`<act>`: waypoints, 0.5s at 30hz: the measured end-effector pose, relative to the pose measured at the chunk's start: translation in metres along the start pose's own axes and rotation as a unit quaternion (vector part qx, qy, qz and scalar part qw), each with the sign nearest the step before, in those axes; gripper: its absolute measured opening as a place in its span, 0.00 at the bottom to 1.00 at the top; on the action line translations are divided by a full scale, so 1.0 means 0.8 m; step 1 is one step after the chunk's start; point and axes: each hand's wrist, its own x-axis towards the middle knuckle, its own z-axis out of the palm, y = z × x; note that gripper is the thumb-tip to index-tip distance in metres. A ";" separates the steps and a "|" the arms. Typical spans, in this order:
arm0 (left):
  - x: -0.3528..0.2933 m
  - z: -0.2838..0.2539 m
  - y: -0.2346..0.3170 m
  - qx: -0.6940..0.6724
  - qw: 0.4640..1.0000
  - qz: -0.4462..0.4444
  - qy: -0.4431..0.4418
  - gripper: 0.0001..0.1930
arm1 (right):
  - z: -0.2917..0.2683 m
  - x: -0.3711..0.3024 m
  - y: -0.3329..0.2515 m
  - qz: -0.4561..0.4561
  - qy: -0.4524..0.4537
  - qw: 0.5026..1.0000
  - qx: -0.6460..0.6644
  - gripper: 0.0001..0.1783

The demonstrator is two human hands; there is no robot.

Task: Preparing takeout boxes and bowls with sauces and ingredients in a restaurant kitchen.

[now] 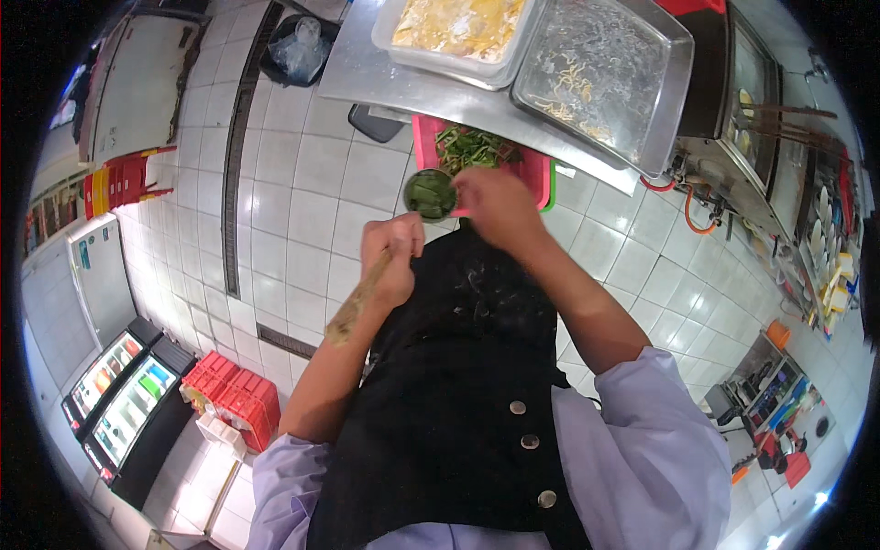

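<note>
My left hand (390, 261) is closed round the handle of a long-handled strainer (410, 212), whose rough, light brown end sticks out back along my forearm. Green leaves (430, 193) lie in its round bowl. At the bowl's right rim is my right hand (500, 209), fingers curled in; what they hold, if anything, is hidden. Just beyond the bowl, a pink basket (427, 139) holds more cut green vegetables (474, 147), partly under the counter edge.
A steel counter (367, 69) spans the front, bearing a white tub (495, 73) of yellow, floury food and a metal tray (632, 87) with noodle scraps. A black bin (298, 50) stands front left. Red crates (234, 394) sit at lower left, hoses (699, 211) at right.
</note>
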 end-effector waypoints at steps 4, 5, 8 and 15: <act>-0.033 -0.021 0.000 -0.013 0.997 -0.048 0.060 0.41 | 0.052 0.015 0.212 0.147 -0.007 0.971 -0.189 0.12; -0.040 -0.026 -0.008 -0.025 0.996 -0.056 0.067 0.41 | 0.062 0.022 0.253 0.142 -0.075 0.953 -0.256 0.15; -0.077 -0.041 -0.023 -0.031 0.991 -0.085 0.103 0.40 | 0.096 0.042 0.266 0.091 0.040 0.935 -0.341 0.23; -0.140 -0.038 -0.035 -0.014 0.973 -0.133 0.186 0.41 | 0.142 0.128 0.232 0.163 -0.072 0.939 -0.295 0.30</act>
